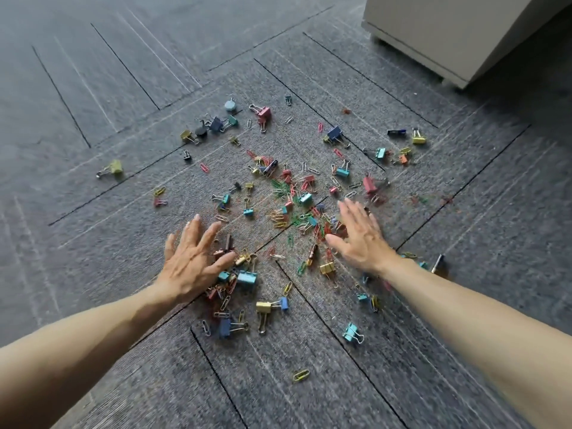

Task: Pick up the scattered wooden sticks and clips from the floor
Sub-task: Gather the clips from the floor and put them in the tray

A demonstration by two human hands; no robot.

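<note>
Several coloured binder clips and paper clips lie scattered over the grey carpet point(433, 366), thickest in a pile point(294, 205) at the middle. My left hand point(192, 258) is spread flat, palm down, over clips at the pile's near left, by a light blue binder clip point(246, 277). My right hand point(359, 233) is stretched out with straight fingers over the pile's right side, holding nothing. A gold binder clip point(263, 308) and a teal one point(351, 332) lie nearer to me. No wooden sticks can be seen.
A beige cabinet point(458, 35) stands at the far right corner. Stray clips reach far left, such as a yellow-green binder clip point(115, 167), and far right, a yellow one point(418, 139). A round grey magnet point(230, 105) lies at the back.
</note>
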